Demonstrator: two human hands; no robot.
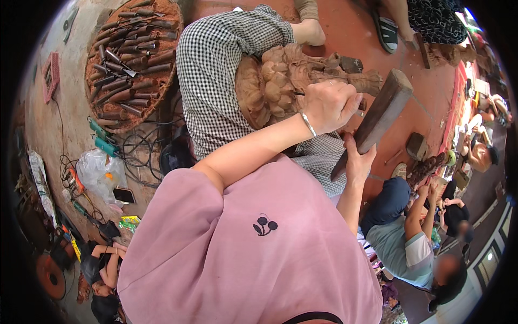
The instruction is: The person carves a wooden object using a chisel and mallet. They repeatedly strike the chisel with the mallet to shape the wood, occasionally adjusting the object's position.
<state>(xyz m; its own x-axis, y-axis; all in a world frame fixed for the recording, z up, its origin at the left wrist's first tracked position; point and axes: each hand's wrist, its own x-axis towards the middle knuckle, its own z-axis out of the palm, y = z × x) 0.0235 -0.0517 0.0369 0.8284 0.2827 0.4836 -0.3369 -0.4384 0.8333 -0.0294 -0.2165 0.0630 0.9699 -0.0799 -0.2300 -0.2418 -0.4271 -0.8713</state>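
Note:
A brown wooden carving (276,73) with rounded, fruit-like shapes lies against my checked trouser leg. Over it, my left hand (330,106), with a silver bangle at the wrist, is closed in a fist round a chisel (362,103). The chisel's handle end pokes out on the right of the fist, and a bit of dark shank shows on the left, by the carving. My right hand (359,160) grips a squared wooden mallet (384,108), held slanting up to the right. The mallet's thick end is just right of the chisel handle, apart from it.
At far left, a round basket (179,32) holds many wood-handled chisels on reddish shavings. Below it lie black cables (137,148), a clear plastic bag (100,173) and a phone (124,195). Other people sit at right and lower left. A dark block (416,146) rests on the tiles.

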